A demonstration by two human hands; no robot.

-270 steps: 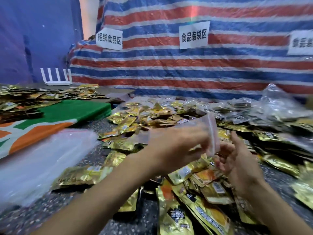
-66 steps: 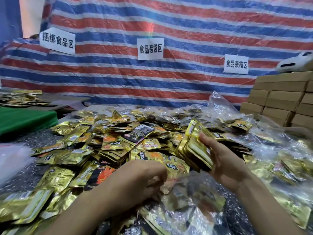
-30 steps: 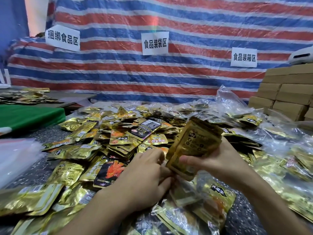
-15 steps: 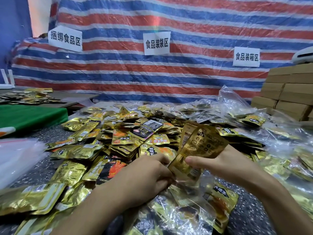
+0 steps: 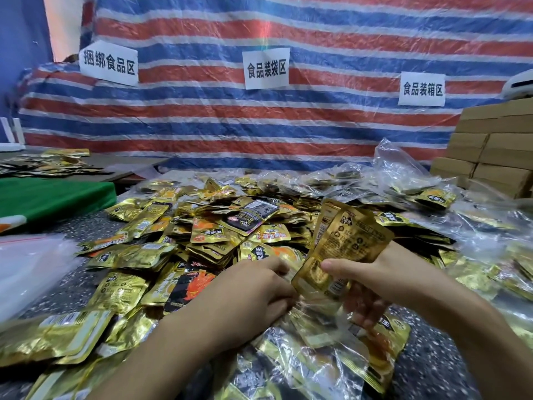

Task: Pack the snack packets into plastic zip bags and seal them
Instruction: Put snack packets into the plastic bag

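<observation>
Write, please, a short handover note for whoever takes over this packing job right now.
Right hand: grips a stack of gold packets, its lower end at the mouth of the zip bag.
Left hand: fingers curled at that mouth, apparently pinching it open.
The zip bag lies in front, unsealed, with some packets already inside. Loose packets are heaped behind it; filled bags lie at the far right.
Left to do: slide the stack in, seal the bag, then carry on with the heap.
</observation>
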